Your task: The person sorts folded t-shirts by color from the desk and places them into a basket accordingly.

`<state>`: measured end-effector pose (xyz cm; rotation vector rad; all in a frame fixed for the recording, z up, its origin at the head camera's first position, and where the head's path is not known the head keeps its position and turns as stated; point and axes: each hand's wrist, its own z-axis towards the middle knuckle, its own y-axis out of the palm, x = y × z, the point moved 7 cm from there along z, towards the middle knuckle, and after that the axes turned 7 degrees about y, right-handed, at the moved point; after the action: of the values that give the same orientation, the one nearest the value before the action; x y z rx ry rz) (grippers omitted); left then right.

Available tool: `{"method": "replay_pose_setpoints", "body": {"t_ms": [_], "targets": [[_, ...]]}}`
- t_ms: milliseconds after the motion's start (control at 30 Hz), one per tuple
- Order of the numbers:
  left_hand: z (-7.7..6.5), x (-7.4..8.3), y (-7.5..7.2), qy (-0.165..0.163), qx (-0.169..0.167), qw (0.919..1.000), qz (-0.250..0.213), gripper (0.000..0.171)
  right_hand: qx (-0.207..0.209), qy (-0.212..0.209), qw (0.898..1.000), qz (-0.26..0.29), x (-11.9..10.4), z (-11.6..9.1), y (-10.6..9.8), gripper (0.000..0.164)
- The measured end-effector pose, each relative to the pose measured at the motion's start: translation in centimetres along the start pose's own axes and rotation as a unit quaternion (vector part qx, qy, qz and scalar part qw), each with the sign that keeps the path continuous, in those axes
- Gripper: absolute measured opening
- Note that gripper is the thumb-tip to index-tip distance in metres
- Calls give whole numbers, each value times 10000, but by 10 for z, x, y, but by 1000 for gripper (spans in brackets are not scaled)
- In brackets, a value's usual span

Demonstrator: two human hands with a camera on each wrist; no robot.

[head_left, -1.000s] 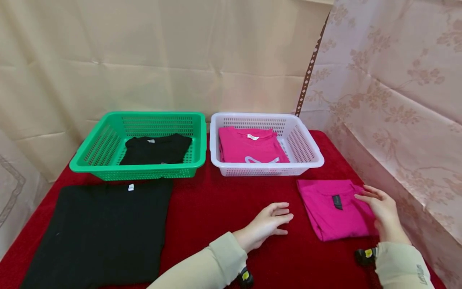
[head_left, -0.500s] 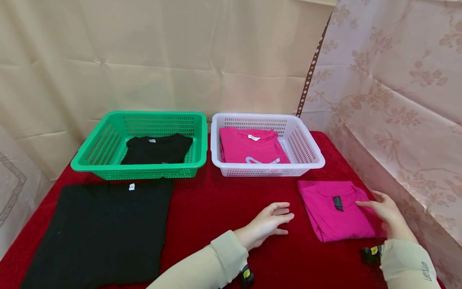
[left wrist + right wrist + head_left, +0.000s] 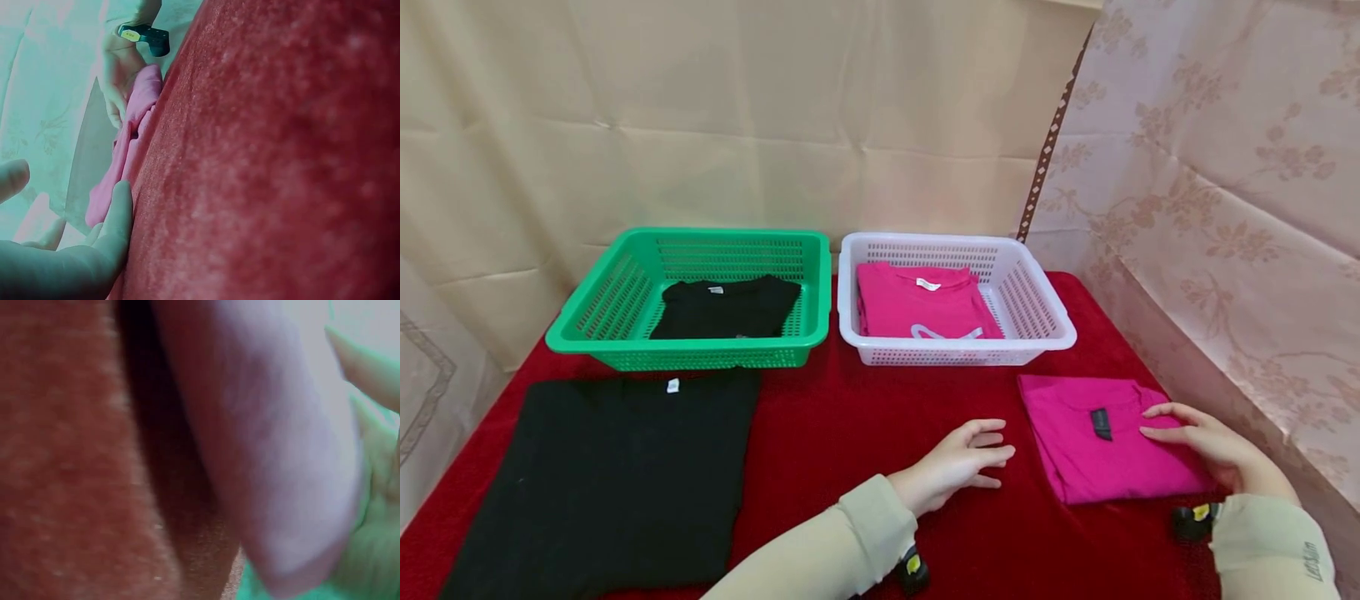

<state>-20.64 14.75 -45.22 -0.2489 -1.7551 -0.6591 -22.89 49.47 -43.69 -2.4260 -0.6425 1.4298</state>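
A folded magenta T-shirt (image 3: 1120,462) with a dark neck label lies at the right of the table. My right hand (image 3: 1217,442) rests at its right edge, with straight fingers across the top; the underside of that hand is hidden in the head view. Close up in the right wrist view is a thick, blurred fold of the shirt (image 3: 269,437), beside part of the hand (image 3: 375,487). Left of the shirt, my left hand (image 3: 955,467) hovers apart from it, fingers spread and relaxed, holding nothing.
A green basket (image 3: 700,357) holding a folded black shirt (image 3: 726,308) stands at the back left. Beside it, a white basket (image 3: 955,354) contains a pink shirt (image 3: 917,304). A large folded black garment (image 3: 602,483) covers the front left. A patterned curtain (image 3: 1240,208) borders the right side.
My right hand has moved right and slightly toward me, and the magenta shirt's right edge now reaches farther right. The left hand has stayed nearly still.
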Motion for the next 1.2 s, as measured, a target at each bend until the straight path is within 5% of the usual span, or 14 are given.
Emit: {"method": "replay_pose_setpoints", "body": {"t_ms": [367, 700, 833, 1200], "targets": [[9, 5, 10, -30, -186, 9997, 152, 58, -1055, -756, 9915, 60, -9, -6, 8, 45], [28, -2, 39, -326, -460, 9983, -163, 61, -693, -83, 9963, 498, 22, -8, 10, 47], [32, -1, 45, -296, -565, 9979, -61, 58, -1191, 79, 9848, 1258, 29, -6, 16, 48], [40, 5, 39, -169, -403, 9990, 97, 54, -1525, -168, 9743, 1647, 22, 4, 19, 52]]}}
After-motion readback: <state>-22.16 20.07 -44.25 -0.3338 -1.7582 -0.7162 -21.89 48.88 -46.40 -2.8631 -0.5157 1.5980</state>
